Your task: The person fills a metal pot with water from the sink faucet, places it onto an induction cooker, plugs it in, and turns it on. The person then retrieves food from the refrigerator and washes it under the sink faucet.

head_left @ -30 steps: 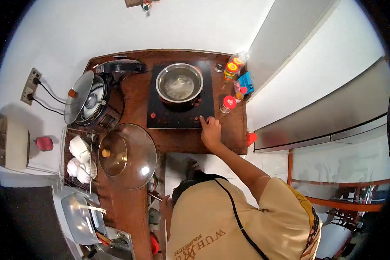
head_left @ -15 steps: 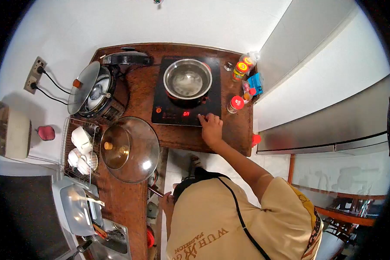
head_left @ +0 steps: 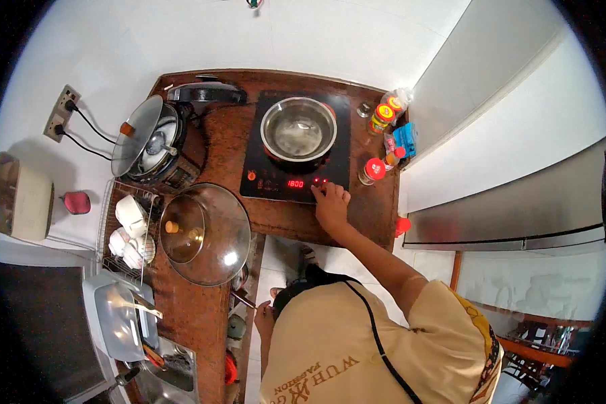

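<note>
My right hand (head_left: 331, 204) touches the front edge of the black induction cooktop (head_left: 252, 158) with its fingertips, the other fingers curled in. Red digits reading 1800 glow on its panel. On the cooktop stands a steel pot (head_left: 268, 128) with whitish, cloudy contents. Low beside my body, my left hand (head_left: 265, 314) is closed round the end of a thin dark handle (head_left: 244, 300). What that handle belongs to is hidden. A large glass lid (head_left: 215, 222) lies on the wooden counter (head_left: 212, 151), left of the cooktop.
Several jars, among them a red-capped jar (head_left: 372, 171), line the right side. A cooker (head_left: 161, 172) with a tilted glass lid (head_left: 135, 135) stands at the left. Nearer are a wire rack (head_left: 108, 232) with white bowls, a translucent bin (head_left: 114, 316) and a sink (head_left: 161, 390).
The cooktop display has lit up, first showing short characters and now 1800, with more red lights beside it. My view has shifted slightly. My right hand stays at the panel.
</note>
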{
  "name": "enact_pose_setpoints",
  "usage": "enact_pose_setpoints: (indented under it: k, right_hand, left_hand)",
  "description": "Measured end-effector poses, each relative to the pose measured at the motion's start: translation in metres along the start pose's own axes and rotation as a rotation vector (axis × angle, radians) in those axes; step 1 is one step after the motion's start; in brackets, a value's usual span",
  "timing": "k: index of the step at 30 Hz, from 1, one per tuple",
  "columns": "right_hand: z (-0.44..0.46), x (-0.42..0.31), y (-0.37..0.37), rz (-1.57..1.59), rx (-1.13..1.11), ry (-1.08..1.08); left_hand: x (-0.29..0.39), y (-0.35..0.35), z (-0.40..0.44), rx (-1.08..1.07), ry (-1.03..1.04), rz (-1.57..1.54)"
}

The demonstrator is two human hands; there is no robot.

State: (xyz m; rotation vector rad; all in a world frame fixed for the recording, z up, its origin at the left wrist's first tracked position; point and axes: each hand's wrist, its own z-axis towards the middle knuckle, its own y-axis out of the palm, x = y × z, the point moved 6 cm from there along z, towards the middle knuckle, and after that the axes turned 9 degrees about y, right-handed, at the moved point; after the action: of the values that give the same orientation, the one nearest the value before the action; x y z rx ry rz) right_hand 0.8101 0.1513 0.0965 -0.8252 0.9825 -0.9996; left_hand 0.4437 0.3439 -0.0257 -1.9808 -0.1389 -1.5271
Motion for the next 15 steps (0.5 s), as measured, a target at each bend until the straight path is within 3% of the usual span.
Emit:
enact_pose_setpoints:
  k: [5, 7, 10, 13, 15]
  right_hand:
    - [0.001, 0.002, 0.001, 0.018, 0.026, -0.020]
    - [0.000, 0.000, -0.005, 0.055, 0.043, -0.030]
    - [0.001, 0.003, -0.015, 0.107, 0.043, 0.011]
    - [-0.007, 0.010, -0.038, 0.203, -0.014, 0.055]
    - [-0.023, 0.026, -0.041, 0.265, 0.065, 0.024]
  left_hand:
    - [-0.009, 0.012, -0.004, 0.009, -0.100, -0.131]
    - [0.025, 0.011, -0.003, -0.036, -0.005, 0.088]
    - [0.011, 0.015, -0.006, -0.066, 0.074, 0.222]
    - [0.007, 0.013, -0.006, -0.071, 0.026, 0.095]
    - [0.005, 0.012, -0.002, -0.106, 0.001, 0.086]
